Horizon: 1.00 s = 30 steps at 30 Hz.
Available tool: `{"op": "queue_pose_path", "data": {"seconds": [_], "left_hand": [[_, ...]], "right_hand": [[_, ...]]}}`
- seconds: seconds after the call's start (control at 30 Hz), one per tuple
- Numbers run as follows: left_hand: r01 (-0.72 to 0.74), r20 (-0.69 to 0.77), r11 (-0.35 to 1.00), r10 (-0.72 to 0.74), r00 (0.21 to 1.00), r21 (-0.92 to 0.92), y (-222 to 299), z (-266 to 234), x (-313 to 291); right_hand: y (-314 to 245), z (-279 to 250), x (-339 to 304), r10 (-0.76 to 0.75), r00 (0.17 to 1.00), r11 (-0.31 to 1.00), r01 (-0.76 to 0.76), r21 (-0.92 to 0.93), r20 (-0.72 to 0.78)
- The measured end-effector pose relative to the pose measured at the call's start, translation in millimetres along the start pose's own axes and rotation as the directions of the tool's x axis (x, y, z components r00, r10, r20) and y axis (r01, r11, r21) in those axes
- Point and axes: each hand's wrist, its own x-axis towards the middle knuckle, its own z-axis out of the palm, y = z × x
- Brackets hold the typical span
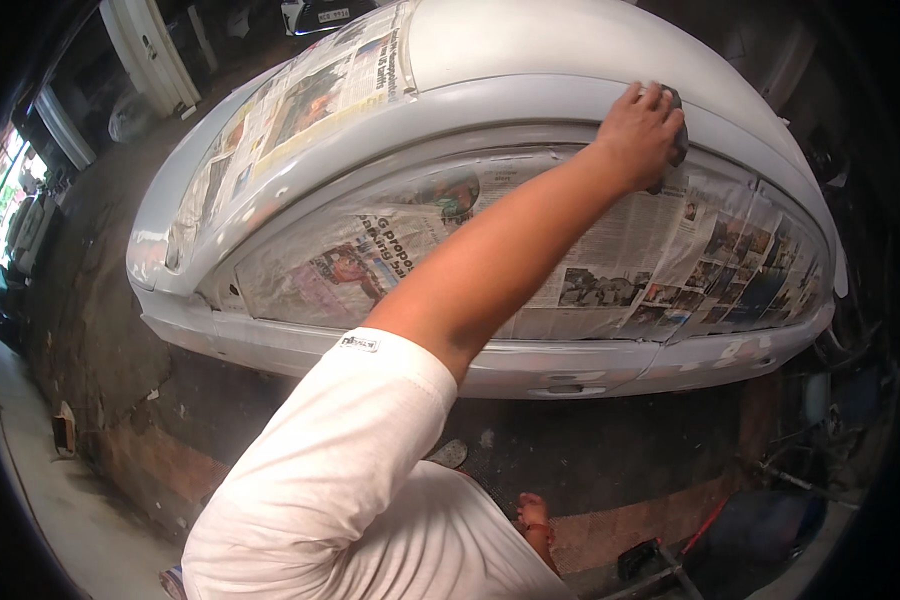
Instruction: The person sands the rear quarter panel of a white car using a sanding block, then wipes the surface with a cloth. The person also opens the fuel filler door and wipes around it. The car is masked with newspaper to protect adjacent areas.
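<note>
We're watching our left hand clasping a dark block, likely steadying it against the car; newspaper is presumably shielding parts; our right hand's grip we're not discerning.

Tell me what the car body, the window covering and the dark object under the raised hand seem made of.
Car body: probably metal, satiny grey, given its smooth panels and soft highlights.
Window covering: newspaper, wrinkled, by its print and photos.
Dark object: matte, perhaps rubber or foam; mostly hidden, so unclear.
</note>
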Motion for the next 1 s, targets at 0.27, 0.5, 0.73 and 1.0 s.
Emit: {"op": "queue_pose_path", "data": {"seconds": [0.27,0.5,0.73,1.0], "left_hand": [[0.095,0.176,0.966,-0.14,0.974,0.241,-42.2,-40.6,-57.3],[0.37,0.108,0.922,-0.382,0.918,0.114,-120.9,-139.4,-127.3],[0.513,0.082,0.397,-0.726,0.683,-0.761,-158.2,-208.8,-253.7],[0.631,0.148,0.657,-0.635,0.759,-0.413,-103.9,-193.6,-250.8]], "right_hand": [[14.5,-4.1,8.8,0.034,0.998,0.999,-0.034,-0.007,0.054],[40.8,11.5,32.0,0.096,0.995,0.995,-0.095,-0.036,0.028],[-20.0,9.5,28.8,-0.509,0.861,0.797,0.475,-0.372,0.01],[-413.1,-48.8,-136.1,-0.965,0.083,0.159,0.94,-0.302,-0.249]]}}
